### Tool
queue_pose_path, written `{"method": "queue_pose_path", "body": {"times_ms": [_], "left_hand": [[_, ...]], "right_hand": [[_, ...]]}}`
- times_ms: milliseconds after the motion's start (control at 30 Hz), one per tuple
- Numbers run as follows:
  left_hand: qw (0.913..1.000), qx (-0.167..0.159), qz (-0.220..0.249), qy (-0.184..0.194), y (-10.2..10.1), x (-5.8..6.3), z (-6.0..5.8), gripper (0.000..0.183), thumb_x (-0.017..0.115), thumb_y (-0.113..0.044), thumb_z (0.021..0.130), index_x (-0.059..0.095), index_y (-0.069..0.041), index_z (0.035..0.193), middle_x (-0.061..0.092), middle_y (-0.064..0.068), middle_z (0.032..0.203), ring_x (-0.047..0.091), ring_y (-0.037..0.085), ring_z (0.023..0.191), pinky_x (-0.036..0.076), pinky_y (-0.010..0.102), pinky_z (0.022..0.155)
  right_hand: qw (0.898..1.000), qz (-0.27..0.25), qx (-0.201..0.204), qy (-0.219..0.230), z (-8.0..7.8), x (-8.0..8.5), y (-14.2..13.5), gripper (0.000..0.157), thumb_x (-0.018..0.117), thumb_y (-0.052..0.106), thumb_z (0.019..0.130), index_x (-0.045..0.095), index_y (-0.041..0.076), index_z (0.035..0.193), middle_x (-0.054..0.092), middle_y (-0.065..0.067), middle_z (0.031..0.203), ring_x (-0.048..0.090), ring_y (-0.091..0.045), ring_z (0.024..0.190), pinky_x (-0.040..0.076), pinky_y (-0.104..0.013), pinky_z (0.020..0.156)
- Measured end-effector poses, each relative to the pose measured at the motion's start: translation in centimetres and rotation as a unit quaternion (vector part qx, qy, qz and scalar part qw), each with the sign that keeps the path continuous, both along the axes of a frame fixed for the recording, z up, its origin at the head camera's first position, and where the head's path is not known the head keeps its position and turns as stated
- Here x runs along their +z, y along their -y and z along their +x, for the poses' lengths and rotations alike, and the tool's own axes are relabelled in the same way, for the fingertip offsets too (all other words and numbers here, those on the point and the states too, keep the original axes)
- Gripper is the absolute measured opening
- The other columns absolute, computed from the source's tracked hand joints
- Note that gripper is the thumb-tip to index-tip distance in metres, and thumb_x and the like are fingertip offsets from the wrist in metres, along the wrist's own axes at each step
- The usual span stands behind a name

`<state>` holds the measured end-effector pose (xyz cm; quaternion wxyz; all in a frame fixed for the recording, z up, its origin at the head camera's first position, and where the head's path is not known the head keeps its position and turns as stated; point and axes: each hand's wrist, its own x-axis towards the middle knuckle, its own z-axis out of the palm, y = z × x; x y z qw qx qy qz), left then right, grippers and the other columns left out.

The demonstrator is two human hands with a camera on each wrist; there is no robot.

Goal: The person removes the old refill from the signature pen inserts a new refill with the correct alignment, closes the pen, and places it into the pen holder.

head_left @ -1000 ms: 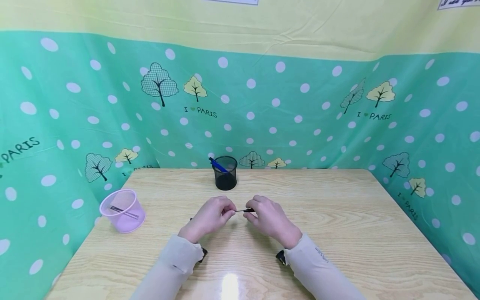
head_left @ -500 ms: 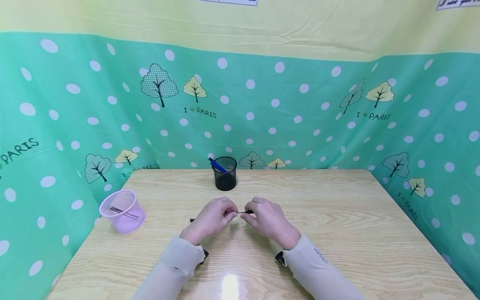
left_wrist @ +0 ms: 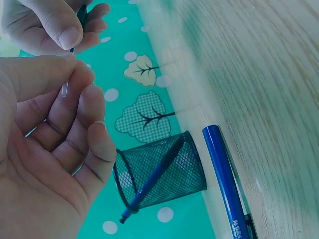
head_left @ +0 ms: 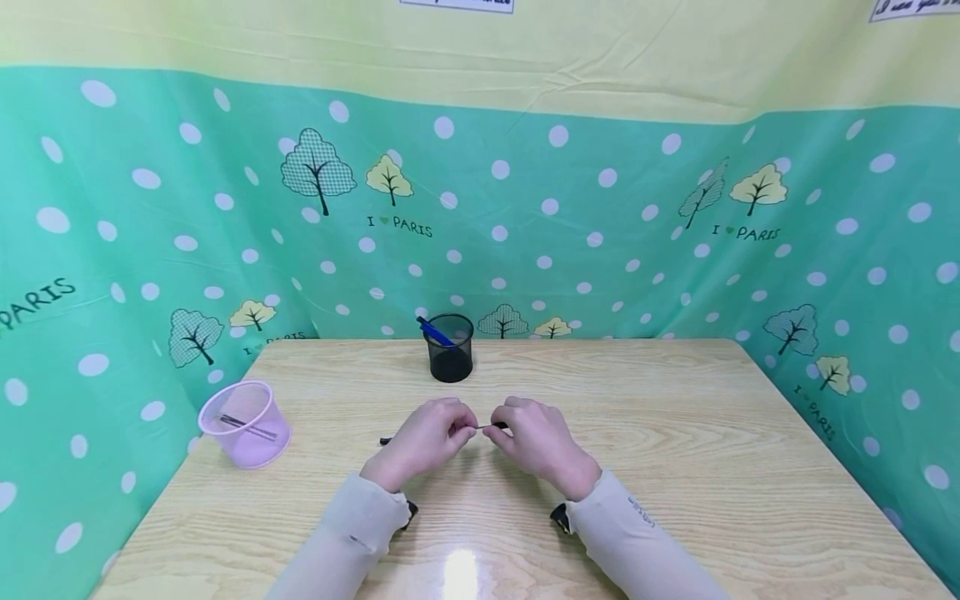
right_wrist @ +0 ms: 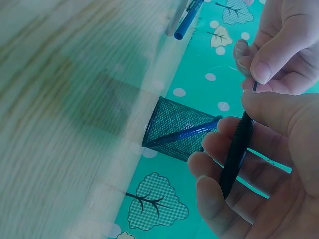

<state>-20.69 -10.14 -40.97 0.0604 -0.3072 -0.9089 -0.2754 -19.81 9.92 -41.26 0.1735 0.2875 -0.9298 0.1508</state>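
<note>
Over the middle of the table, my left hand pinches a thin pen refill between thumb and forefinger. The refill's clear end sticks out past those fingertips in the left wrist view. My right hand holds a black pen barrel with a ribbed grip, the fingers curled along it. A short dark length of refill spans the small gap between both hands, in line with the barrel. On the tabletop beside the left hand lies a blue capped pen; the left wrist mostly hides it in the head view.
A black mesh pen cup holding a blue pen stands at the table's back. At the left edge is a pink mesh cup with dark slim sticks inside. A polka-dot curtain closes off the back and sides.
Both hands have come slightly closer together, the left shifting a little right. Less of the refill shows between them. The cups have stayed put.
</note>
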Motion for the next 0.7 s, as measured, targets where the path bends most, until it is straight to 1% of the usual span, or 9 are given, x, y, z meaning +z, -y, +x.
{"method": "queue_pose_path", "body": {"times_ms": [200, 500, 700], "left_hand": [[1.0000, 0.006, -0.002, -0.002, -0.08, 0.05, 0.05, 0.005, 0.067, -0.018, 0.090, 0.070, -0.017, 0.086, 0.054, -0.013, 0.077, 0.050, 0.005, 0.068, 0.045, 0.022, 0.063], [0.9999, 0.012, -0.001, -0.004, 0.01, 0.00, -0.04, 0.004, 0.067, -0.016, 0.090, 0.071, -0.016, 0.087, 0.055, -0.013, 0.077, 0.051, 0.005, 0.067, 0.045, 0.022, 0.063], [0.9999, 0.012, 0.002, -0.003, 0.16, -0.14, -0.15, 0.005, 0.067, -0.016, 0.090, 0.069, -0.018, 0.086, 0.055, -0.014, 0.078, 0.053, 0.008, 0.069, 0.045, 0.022, 0.063]], "right_hand": [[1.000, -0.003, 0.002, -0.006, 0.02, -0.02, -0.03, 0.012, 0.068, 0.031, 0.088, 0.072, 0.020, 0.086, 0.059, 0.008, 0.076, 0.055, -0.006, 0.065, 0.043, -0.024, 0.051], [1.000, -0.003, -0.004, -0.009, -0.01, 0.03, -0.03, 0.012, 0.068, 0.032, 0.088, 0.072, 0.020, 0.086, 0.059, 0.009, 0.076, 0.057, -0.006, 0.066, 0.043, -0.025, 0.051], [1.000, -0.004, -0.007, -0.007, -0.02, 0.08, -0.05, 0.012, 0.068, 0.032, 0.088, 0.072, 0.020, 0.085, 0.059, 0.010, 0.077, 0.057, -0.006, 0.066, 0.044, -0.024, 0.052]]}}
